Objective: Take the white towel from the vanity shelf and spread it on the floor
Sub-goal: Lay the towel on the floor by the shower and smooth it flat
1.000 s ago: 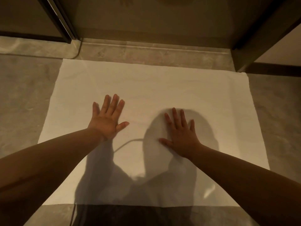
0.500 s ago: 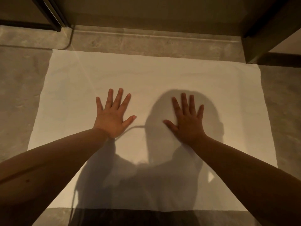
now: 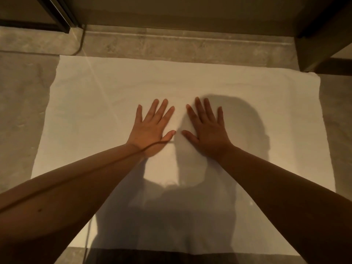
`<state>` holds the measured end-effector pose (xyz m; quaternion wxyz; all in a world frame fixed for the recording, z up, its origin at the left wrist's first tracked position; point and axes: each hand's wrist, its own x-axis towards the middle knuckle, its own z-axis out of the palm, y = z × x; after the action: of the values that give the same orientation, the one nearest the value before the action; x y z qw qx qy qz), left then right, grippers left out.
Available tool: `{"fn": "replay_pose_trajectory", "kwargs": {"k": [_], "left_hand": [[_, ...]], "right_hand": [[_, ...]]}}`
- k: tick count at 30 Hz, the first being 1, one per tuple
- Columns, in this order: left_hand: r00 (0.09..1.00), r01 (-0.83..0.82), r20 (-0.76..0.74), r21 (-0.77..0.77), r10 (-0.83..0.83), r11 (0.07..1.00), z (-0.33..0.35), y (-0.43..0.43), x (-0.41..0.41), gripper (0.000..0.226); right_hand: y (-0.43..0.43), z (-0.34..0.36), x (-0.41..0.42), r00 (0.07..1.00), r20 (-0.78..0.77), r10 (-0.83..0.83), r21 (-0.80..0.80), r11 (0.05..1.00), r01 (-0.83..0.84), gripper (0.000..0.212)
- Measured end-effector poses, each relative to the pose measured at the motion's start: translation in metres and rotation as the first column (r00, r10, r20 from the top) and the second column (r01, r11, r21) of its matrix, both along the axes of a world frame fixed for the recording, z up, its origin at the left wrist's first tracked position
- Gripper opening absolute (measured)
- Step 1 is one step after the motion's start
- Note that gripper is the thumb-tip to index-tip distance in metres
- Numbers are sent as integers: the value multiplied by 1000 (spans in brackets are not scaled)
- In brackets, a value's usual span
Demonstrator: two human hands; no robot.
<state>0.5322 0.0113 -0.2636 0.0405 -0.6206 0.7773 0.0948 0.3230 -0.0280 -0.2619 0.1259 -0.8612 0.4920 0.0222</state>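
Note:
The white towel [image 3: 99,103] lies spread flat on the grey stone floor [image 3: 22,103], filling most of the view. My left hand [image 3: 150,128] rests palm down near the towel's middle, fingers apart. Just to its right, my right hand [image 3: 207,130] also lies flat on the cloth with fingers spread. The thumbs nearly meet, a narrow gap between them. Neither hand grips anything. My shadow darkens the towel's near and right parts.
A raised stone threshold [image 3: 181,44] runs along the towel's far edge. A dark door frame [image 3: 57,14] stands at the far left and a dark post [image 3: 320,44] at the far right, close to the towel's corner. A thin cable [image 3: 88,239] hangs near my left arm.
Both hands have slid toward each other across the towel, ending almost thumb to thumb. The view has shifted a little, and the towel stays flat.

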Motion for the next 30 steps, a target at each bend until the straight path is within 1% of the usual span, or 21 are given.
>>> {"fn": "replay_pose_trajectory", "kwargs": {"k": [1,3,8,10,12,15,20,24,26,30], "left_hand": [[1000,-8,2,1,8,1000,-1,-2,0,68],[1000,-6,6,2,6,1000,-2,-5,2,67],[999,-1,32,-11,2,1000,-1,-6,-2,72],[999,34,10,-15,-34,999,2,-14,-14,75],[997,76,-15,-19,-76,997,4,-22,-35,75],[999,51,9,-6,-51,999,0,-26,-55,75],[998,56,31,-47,-54,997,-3,-23,-55,75],[995,91,42,-47,-89,995,-2,-22,-56,74],[994,101,50,-47,-98,994,-2,-20,-55,74],[996,80,43,-36,-78,996,0,-14,-54,74]], "right_hand": [[-4,-1,-1,1000,-12,3,3,1000,-3,73],[-14,-3,-14,999,-20,-42,-20,999,42,69],[-38,-2,-61,969,-36,-245,-47,969,244,67],[-42,-3,-60,967,-37,-252,-46,967,251,69],[-42,-4,-56,974,-12,-224,-51,973,224,72],[-52,-4,-68,980,-32,-198,-50,979,196,70],[-82,3,-127,941,-32,-338,-50,941,336,70],[-102,6,-161,872,-35,-489,-13,872,489,76],[-103,6,-165,854,-54,-518,-15,855,518,79],[-98,3,-165,855,-31,-518,-36,855,517,78]]}}
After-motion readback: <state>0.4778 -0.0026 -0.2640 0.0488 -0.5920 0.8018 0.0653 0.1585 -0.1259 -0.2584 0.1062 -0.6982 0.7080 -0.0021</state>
